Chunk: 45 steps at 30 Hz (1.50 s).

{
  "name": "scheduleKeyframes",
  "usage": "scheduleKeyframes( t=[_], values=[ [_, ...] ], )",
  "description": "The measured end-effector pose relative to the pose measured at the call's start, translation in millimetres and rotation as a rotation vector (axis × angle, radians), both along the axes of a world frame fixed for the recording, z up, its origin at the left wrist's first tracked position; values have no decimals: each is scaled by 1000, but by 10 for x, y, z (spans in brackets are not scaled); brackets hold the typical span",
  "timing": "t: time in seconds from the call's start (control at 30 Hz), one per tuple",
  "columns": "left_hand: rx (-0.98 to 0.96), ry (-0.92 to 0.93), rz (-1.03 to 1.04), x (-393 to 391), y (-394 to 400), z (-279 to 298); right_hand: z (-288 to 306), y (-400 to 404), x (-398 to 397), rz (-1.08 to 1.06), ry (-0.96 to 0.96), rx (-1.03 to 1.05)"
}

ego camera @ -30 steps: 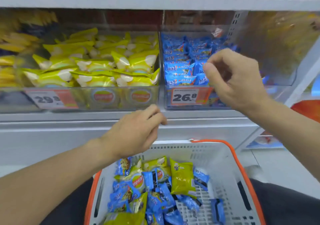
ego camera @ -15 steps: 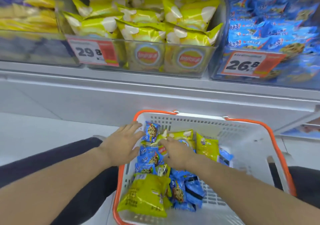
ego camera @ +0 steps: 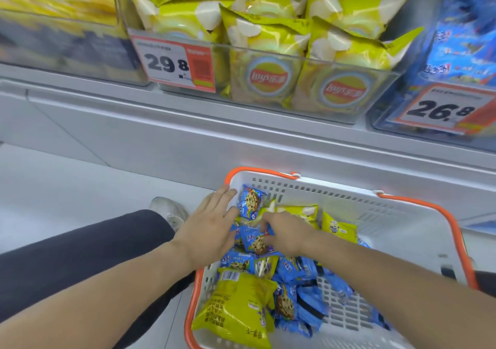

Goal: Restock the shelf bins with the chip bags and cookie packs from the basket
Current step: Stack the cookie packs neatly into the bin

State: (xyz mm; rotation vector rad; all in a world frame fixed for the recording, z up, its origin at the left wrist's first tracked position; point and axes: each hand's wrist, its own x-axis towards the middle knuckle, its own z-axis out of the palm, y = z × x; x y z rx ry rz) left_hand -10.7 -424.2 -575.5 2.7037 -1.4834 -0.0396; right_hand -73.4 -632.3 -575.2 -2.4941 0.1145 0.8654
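Reaching into the basket (ego camera: 349, 190), both hands have come down from shelf height since a second ago. The left hand (ego camera: 208, 230) lies flat, fingers straight and together, at the near-left rim. The right hand (ego camera: 285, 234) curls its fingers onto a blue cookie pack (ego camera: 255, 241). The basket holds mixed blue cookie packs and yellow chip bags (ego camera: 236, 305). Above, the chip bin (ego camera: 308, 91) is full; the cookie bin (ego camera: 456, 53) stands beside it.
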Motion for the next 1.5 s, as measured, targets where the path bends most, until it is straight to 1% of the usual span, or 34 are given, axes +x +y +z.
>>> scheduleKeyframes(
  t=[0.07, 0.13, 0.17, 0.27, 0.3, 0.33, 0.37, 0.43, 0.53, 0.6, 0.63, 0.7, 0.77, 0.87, 0.9, 0.93, 1.0, 1.07, 1.13, 1.2, 1.27, 1.33, 1.4, 1.5],
  values=[
    [-89, 85, 56, 15, -98, 160, 320, -139, 100, 78, 20, -20],
    [-170, 302, 144, 36, -259, 458, 667, -275, 176, 61, 8, 10],
    [-189, 416, 189, 68, -350, 642, 846, -346, 193, 8, -4, 63],
    [-106, 733, 263, 191, -602, 1213, 1366, -528, 144, -128, -75, 249],
    [-135, 856, 254, 219, -677, 1383, 1508, -600, 110, -147, -100, 306],
    [-207, 945, 225, 231, -748, 1532, 1638, -664, 71, -170, -124, 375],
    [-282, 966, 195, 240, -821, 1662, 1753, -726, 32, -193, -156, 425],
    [-357, 901, 140, 244, -987, 1879, 1963, -864, -58, -200, -271, 417],
    [-438, 819, 58, 175, -1237, 2095, 2231, -1047, -229, -170, -488, 274],
    [-533, 791, 26, 102, -1415, 2170, 2375, -1165, -350, -174, -706, 146],
    [-583, 746, 6, 64, -1512, 2207, 2441, -1224, -414, -172, -804, 96],
    [-689, 639, -45, -9, -1713, 2283, 2524, -1374, -527, -162, -938, 61],
    [-813, 563, -53, -68, -1923, 2355, 2597, -1542, -608, -192, -1087, 26],
    [-974, 323, -48, -145, -2217, 2426, 2665, -1808, -650, -287, -1432, -132],
    [-973, 230, -65, -156, -2299, 2421, 2670, -1907, -651, -333, -1501, -169],
    [-934, 137, -84, -149, -2373, 2389, 2664, -2011, -646, -380, -1540, -197],
    [-786, -61, -121, -112, -2497, 2288, 2637, -2241, -623, -481, -1557, -247],
    [-627, -236, -122, -82, -2586, 2185, 2610, -2468, -579, -588, -1517, -260],
    [-542, -316, -110, -77, -2645, 2132, 2578, -2693, -479, -679, -1417, -278],
    [-554, -332, -115, -62, -2676, 2109, 2535, -2904, -330, -765, -1259, -304],
    [-593, -328, -132, -34, -2687, 2098, 2500, -3086, -174, -862, -1108, -277],
    [-623, -330, -142, -24, -2688, 2080, 2460, -3237, -72, -896, -1000, -279],
    [-639, -333, -153, -13, -2695, 2063, 2436, -3352, -25, -900, -971, -292],
    [-638, -345, -162, 8, -2703, 2042, 2439, -3437, 8, -875, -989, -289]
  ],
)
